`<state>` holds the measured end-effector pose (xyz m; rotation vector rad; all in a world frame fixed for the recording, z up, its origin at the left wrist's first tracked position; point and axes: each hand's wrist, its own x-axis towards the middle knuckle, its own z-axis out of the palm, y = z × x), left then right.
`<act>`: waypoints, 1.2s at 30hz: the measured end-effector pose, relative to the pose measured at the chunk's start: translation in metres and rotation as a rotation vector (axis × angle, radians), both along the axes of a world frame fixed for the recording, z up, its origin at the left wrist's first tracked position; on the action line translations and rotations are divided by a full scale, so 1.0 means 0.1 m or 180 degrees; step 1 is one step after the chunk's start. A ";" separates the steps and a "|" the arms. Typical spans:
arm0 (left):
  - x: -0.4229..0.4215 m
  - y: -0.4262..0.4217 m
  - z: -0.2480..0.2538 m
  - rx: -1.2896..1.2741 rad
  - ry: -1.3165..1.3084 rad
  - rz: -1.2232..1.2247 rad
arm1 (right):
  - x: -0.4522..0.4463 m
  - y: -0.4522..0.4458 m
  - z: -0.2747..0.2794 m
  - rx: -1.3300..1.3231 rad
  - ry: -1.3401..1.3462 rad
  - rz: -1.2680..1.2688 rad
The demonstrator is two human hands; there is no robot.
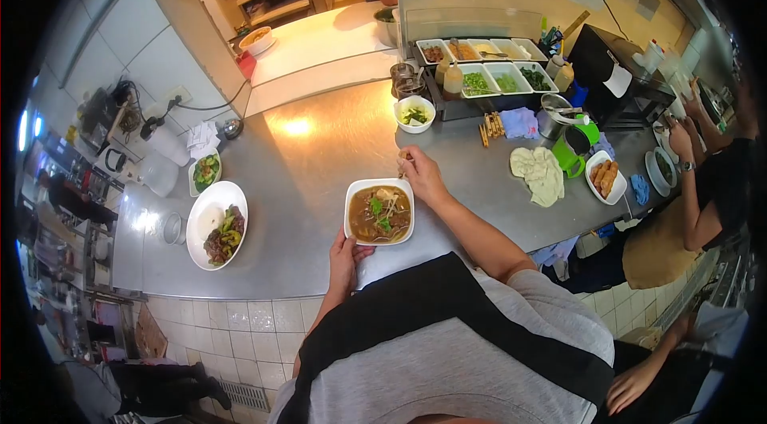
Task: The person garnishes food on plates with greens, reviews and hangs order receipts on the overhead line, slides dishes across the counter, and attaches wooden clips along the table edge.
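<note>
Steel sheeting tops the bench (pixel 280 152), where a white oval bowl (pixel 209 202) of leafy salad sits at the left, apart from the working spot, probably to keep room around the person. The left hand (pixel 343 256) grips the near left corner of a white square bowl (pixel 349 212), thumb by its side, seemingly to steady it low and clear of the brown soup (pixel 374 220). That bowl is level at the near side of the bench, close to the body. At its far right corner, the right hand (pixel 425 178) has its fingers drawn together; whether they pinch anything, I cannot tell. Farther right, garnish tubs (pixel 503 70) stand in rows, likely for easy reach, with a crumpled cloth (pixel 538 176) nearer the edge.
</note>
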<state>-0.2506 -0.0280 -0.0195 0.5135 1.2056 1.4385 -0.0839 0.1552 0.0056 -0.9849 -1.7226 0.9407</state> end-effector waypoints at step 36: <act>-2.05 3.93 -0.49 0.0642 -0.0291 0.0607 | 1.07 -0.02 -0.35 0.0913 -0.2451 -0.0434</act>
